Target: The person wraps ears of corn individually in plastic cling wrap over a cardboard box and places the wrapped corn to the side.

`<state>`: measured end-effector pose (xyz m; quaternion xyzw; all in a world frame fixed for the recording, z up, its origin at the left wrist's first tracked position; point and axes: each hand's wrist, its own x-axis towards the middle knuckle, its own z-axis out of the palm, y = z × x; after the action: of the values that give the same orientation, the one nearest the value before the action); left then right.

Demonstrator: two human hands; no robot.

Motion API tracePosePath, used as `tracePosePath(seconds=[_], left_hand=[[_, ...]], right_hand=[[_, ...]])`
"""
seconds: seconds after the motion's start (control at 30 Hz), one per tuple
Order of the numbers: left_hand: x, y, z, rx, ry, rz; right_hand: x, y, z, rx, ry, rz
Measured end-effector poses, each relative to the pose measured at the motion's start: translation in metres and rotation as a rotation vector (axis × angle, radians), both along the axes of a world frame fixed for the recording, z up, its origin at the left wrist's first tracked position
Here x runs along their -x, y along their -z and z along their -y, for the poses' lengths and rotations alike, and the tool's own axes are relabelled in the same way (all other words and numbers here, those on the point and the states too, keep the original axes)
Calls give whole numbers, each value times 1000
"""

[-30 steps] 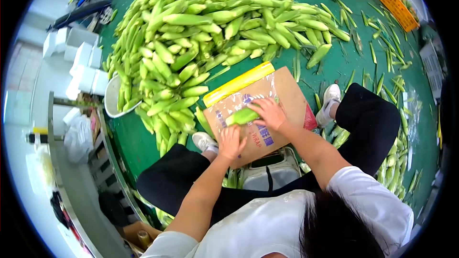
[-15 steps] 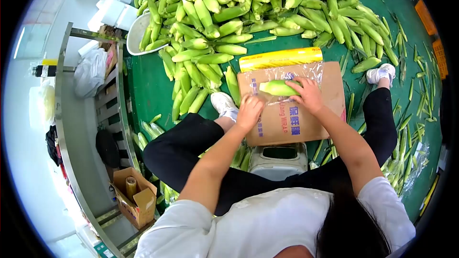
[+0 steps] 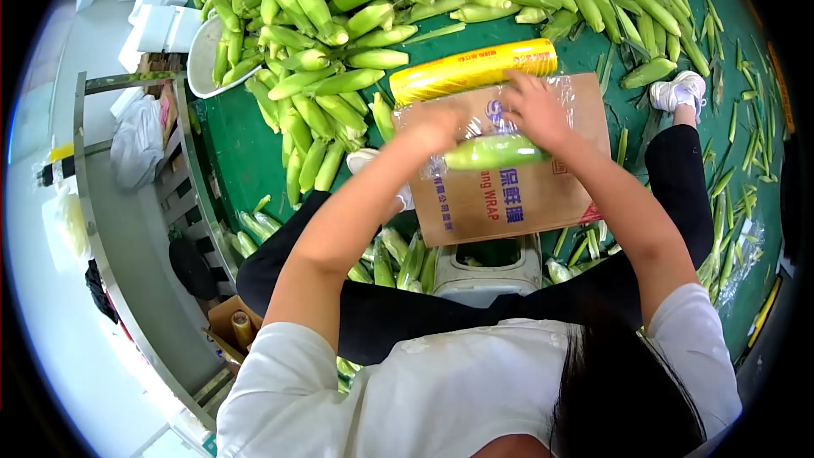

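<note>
An ear of corn (image 3: 496, 153) in a green husk lies across a flattened cardboard box (image 3: 475, 212) between my knees, with clear cling film over it. Beyond it rests a yellow roll of cling film (image 3: 475, 68), its film drawn out over the cardboard. My left hand (image 3: 437, 125) is at the film, just past the left end of the ear; motion blurs its fingers. Above the ear, my right hand (image 3: 536, 110) is over the film near the roll, fingers bent and apart.
A big heap of husked-green corn (image 3: 339, 34) covers the green floor ahead, beside a white basin (image 3: 203, 59). Film-wrapped ears (image 3: 398, 254) lie under my legs. A metal rack (image 3: 127, 280) with an open carton (image 3: 225, 326) stands at left. Loose husk leaves (image 3: 750, 187) litter the right.
Both hands have moved away from me, toward the roll. My right hand has left the ear, which now lies nearer me relative to the hands, with film over it. The view has shifted slightly.
</note>
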<state>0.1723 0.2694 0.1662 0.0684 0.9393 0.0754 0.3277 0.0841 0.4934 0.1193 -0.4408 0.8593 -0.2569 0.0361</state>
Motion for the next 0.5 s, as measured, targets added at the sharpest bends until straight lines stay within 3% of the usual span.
tracePosePath(seconds=[0.03,0.07,0.13,0.17,0.2,0.27,0.3,0.33,0.4,0.5], left_hand=[[25,-32,11,0,-70,42],[37,-31,39,-310,-278,-53],[66,-63,73,-557,-436,-120],[76,-69,72,-629,-471,-248],[80,-70,69,-703,-504,-373],[84,-44,35,-759,-319,-412],[84,-16,18,-881,-144,-342],[74,18,-2,-627,151,-499],[63,49,-38,-457,124,-175],[41,88,-77,-411,23,-428]], right_hand=[[15,6,10,0,19,-3],[24,10,18,2,41,-6],[10,-15,31,-13,93,261],[-9,-19,36,-168,113,342],[-29,-13,33,-65,15,104],[-43,-18,29,-190,-50,-95],[-40,-19,33,-304,-61,31],[-37,-21,40,-417,-70,163],[-37,-27,43,-507,-133,394],[-44,-34,12,-461,-283,650]])
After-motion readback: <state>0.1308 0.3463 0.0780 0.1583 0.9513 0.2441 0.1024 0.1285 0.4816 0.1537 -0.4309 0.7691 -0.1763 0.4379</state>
